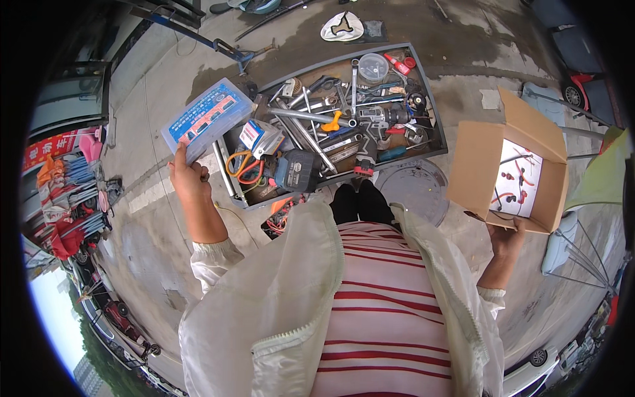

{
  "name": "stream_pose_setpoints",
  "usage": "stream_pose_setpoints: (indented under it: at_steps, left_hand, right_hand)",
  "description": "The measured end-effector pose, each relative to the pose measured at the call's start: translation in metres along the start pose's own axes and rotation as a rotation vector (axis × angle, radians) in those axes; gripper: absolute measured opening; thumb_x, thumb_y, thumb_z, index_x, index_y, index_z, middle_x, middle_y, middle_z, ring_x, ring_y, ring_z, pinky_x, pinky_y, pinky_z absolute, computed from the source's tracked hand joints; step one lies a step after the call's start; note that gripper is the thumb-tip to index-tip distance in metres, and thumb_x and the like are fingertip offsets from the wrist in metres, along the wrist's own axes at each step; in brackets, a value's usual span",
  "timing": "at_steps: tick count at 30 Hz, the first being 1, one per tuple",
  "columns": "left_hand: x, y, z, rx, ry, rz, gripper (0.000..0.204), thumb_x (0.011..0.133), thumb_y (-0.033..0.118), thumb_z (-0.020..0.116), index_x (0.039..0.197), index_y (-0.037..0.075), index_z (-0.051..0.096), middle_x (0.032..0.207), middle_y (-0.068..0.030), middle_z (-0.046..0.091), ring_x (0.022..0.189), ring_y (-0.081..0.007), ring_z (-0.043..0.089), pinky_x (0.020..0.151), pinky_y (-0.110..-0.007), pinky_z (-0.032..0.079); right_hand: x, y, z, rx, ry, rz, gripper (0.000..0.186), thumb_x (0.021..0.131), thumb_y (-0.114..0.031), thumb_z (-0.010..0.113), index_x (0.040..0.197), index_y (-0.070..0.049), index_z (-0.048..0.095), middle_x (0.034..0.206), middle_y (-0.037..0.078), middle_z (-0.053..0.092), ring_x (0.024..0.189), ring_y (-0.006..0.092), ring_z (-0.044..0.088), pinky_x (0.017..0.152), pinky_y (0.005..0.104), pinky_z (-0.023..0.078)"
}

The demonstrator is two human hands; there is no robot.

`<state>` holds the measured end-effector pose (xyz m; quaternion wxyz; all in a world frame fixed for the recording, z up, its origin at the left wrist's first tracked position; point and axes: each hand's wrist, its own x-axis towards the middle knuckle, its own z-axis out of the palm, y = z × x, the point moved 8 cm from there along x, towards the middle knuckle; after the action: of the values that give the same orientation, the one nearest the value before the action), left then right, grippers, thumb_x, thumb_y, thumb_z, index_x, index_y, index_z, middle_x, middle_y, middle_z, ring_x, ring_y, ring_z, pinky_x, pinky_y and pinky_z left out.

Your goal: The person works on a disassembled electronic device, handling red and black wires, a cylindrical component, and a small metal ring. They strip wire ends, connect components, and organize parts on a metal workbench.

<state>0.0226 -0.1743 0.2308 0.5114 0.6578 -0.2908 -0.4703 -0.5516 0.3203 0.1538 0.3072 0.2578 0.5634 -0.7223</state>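
Note:
My left hand (190,177) grips the near left corner of a clear plastic case (213,114) with a blue and red label on its lid. The index finger lies against the case; part of the grip is hidden. This case sits at the left end of a grey tool tray (317,64), overlapping its edge. On my right side, my right hand (506,241) is closed on the near edge of an open cardboard box (551,159). Inside it, several small red and black parts with short wires (519,177) lie on a white bottom.
Wrenches and sockets fill the tray, along with a cordless power tool (377,119), a black battery pack (297,170) and an orange cable (243,171). A round metal cover (415,190) lies in the concrete floor. Beyond the tray are a white cap (342,26) and a blue metal stand (231,50).

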Motion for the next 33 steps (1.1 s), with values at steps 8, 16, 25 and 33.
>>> stream_pose_setpoints:
  at_steps: [8,16,25,33]
  left_hand:
    - [-0.016,-0.018,-0.024,-0.07,0.054,-0.073,0.026,0.086,0.033,0.064,0.082,0.01,0.052,0.054,0.0016,0.042,0.04,-0.0069,0.022,0.043,-0.026,0.023]
    - [-0.044,-0.059,0.052,0.027,-0.217,-0.183,0.024,0.087,0.029,0.065,0.083,0.008,0.054,0.053,0.0059,0.035,0.042,-0.0051,0.023,0.042,-0.025,0.021]
    - [-0.091,-0.117,0.137,0.092,-0.503,-0.389,0.028,0.087,0.033,0.065,0.096,0.008,0.054,0.054,0.0054,0.036,0.042,-0.006,0.029,0.043,-0.025,0.027]
    - [-0.096,-0.115,0.14,0.101,-0.63,-0.355,0.03,0.092,0.035,0.06,0.1,0.008,0.051,0.06,0.0032,0.038,0.042,-0.0084,0.031,0.041,-0.026,0.027]
  right_hand:
    - [-0.005,-0.007,0.024,-0.057,-0.107,0.027,0.038,0.085,-0.02,0.053,0.119,-0.003,0.05,0.12,0.014,0.057,0.112,0.0328,0.056,0.094,0.0561,0.046]
    - [-0.027,-0.01,0.054,-0.076,-0.116,0.027,0.035,0.085,-0.018,0.053,0.116,-0.002,0.052,0.118,0.015,0.058,0.111,0.0351,0.056,0.094,0.0581,0.045]
    - [-0.051,-0.008,0.069,-0.123,-0.201,0.076,0.036,0.083,-0.016,0.054,0.116,-0.002,0.052,0.118,0.014,0.058,0.11,0.0331,0.057,0.092,0.0547,0.047]
    - [-0.079,-0.004,0.091,-0.227,-0.251,0.144,0.037,0.084,-0.017,0.052,0.118,-0.003,0.051,0.118,0.013,0.059,0.108,0.031,0.059,0.089,0.0509,0.05]
